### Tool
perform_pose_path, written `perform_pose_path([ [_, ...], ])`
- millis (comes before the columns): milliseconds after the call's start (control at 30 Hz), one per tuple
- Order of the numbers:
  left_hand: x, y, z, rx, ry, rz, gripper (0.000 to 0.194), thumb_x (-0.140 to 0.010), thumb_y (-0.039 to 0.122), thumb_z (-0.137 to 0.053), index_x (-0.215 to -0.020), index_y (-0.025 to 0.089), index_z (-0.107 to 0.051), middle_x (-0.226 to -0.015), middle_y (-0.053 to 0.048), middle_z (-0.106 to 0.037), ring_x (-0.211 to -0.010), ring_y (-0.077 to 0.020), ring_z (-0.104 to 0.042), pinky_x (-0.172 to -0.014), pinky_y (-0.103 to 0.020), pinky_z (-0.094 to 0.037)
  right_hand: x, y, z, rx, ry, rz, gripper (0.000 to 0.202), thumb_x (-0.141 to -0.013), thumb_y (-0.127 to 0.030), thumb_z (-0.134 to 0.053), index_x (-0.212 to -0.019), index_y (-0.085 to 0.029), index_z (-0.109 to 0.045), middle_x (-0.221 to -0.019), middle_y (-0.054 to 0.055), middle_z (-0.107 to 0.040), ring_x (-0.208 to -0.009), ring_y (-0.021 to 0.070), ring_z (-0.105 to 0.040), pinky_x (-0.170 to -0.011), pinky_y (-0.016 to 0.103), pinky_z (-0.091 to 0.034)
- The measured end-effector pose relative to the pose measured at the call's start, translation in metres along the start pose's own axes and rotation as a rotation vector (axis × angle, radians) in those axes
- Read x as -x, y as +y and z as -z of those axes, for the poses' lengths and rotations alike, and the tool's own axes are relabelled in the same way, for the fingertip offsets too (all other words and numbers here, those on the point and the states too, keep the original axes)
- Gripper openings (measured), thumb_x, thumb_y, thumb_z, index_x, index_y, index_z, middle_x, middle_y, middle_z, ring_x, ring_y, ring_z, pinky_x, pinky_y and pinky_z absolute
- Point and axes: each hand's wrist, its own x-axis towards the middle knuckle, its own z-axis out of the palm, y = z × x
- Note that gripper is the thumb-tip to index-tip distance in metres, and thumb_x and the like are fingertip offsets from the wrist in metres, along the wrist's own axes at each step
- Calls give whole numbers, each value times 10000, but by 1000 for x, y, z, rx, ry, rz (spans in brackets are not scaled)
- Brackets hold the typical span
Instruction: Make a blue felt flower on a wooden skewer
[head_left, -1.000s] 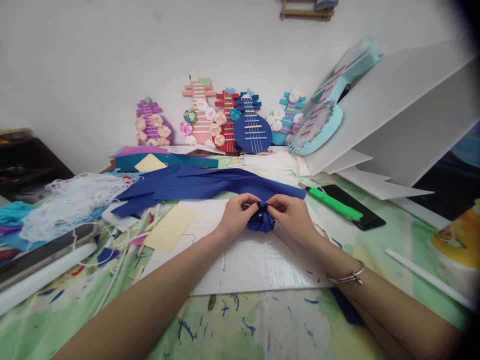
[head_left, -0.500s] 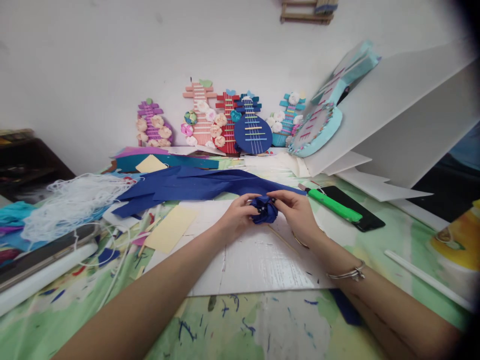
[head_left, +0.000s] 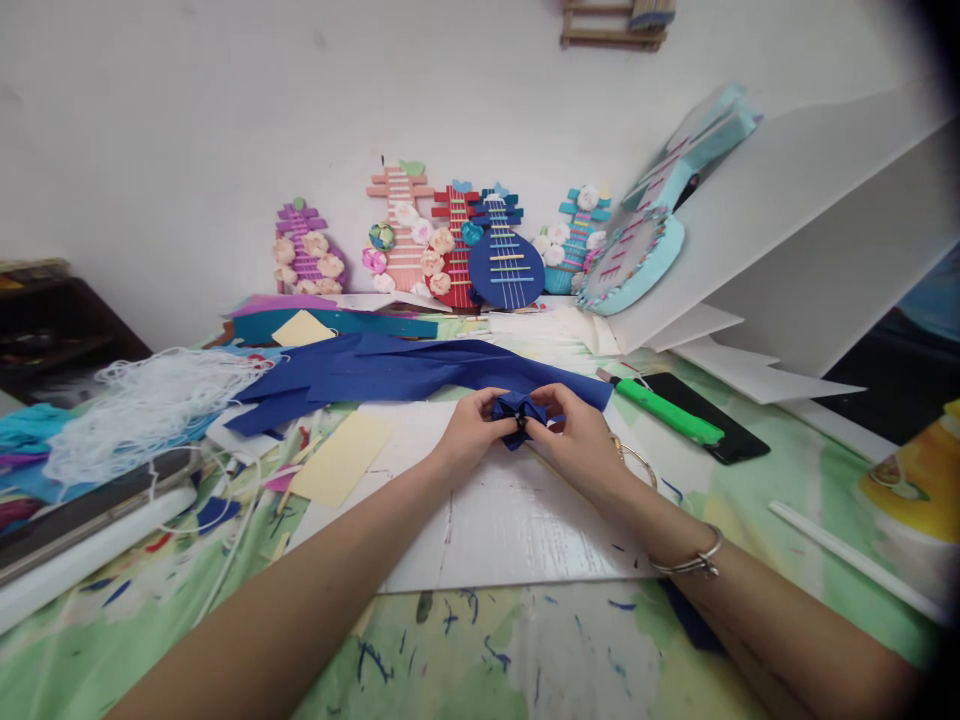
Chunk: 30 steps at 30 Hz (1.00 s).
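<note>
A small dark blue paper flower [head_left: 517, 408] is held between both hands above a white board [head_left: 480, 540]. My left hand [head_left: 474, 428] grips its left side, fingers behind and thumb in front. My right hand [head_left: 571, 428] closes on its right side, with the thumb at the front near the flower's dark centre. Part of the flower is hidden by the fingers. Blue crepe-like paper [head_left: 405, 365] lies spread just behind the hands. A pale yellow paper piece [head_left: 343, 458] rests at the board's left edge.
A green utility knife [head_left: 667, 410] lies on a black tablet-like slab [head_left: 712, 420] to the right. White string [head_left: 150, 405] is heaped at the left. Colourful lute-shaped crafts [head_left: 507, 265] lean on the wall. A yellow container [head_left: 919, 480] stands far right.
The flower has shifted slightly left and turned in the fingers. My right hand has moved left, and its thumb now presses at the flower's front.
</note>
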Motion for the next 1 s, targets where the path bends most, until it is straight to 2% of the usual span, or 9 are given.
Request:
perform_pose_path([
  [167,1,0,-1,-58,-16,-6,333,-603,231,-771,-903,136,-664,-805,-21,-649,-721,-122,-578,-681,-259,-473,-1,4,0,-17,15,10,208,-743,-219,-563,-946,-192,-601,-936,53,-676,-815,167,-621,-662,286,-512],
  [300,0,-1,0,-170,30,-71,231,-657,220,-711,-870,139,-671,-821,-31,-664,-762,-135,-589,-714,-265,-467,-1,5,-1,21,-15,61,319,-698,-191,-591,-1017,-196,-579,-983,60,-667,-862,179,-631,-677,284,-512],
  [433,1,0,-1,-240,27,-118,212,-664,175,-684,-873,147,-668,-848,-31,-673,-788,-136,-602,-759,-268,-469,0,6,-2,143,-41,114,391,-686,-180,-602,-1072,-187,-544,-1052,89,-649,-960,213,-619,-763,324,-504],
  [633,2,0,-3,-306,10,-154,212,-659,141,-659,-871,148,-657,-860,-30,-673,-781,-139,-605,-757,-269,-472,0,7,-1,195,0,136,355,-732,-131,-532,-1085,-176,-536,-1085,109,-654,-982,215,-620,-808,335,-499],
  [1000,2,2,0,-490,38,-234,225,-658,129,-621,-868,167,-692,-875,-34,-702,-800,-157,-611,-760,-271,-453,-1,8,1,171,47,168,255,-761,-109,-494,-979,-194,-595,-974,72,-715,-892,200,-675,-809,332,-524],
])
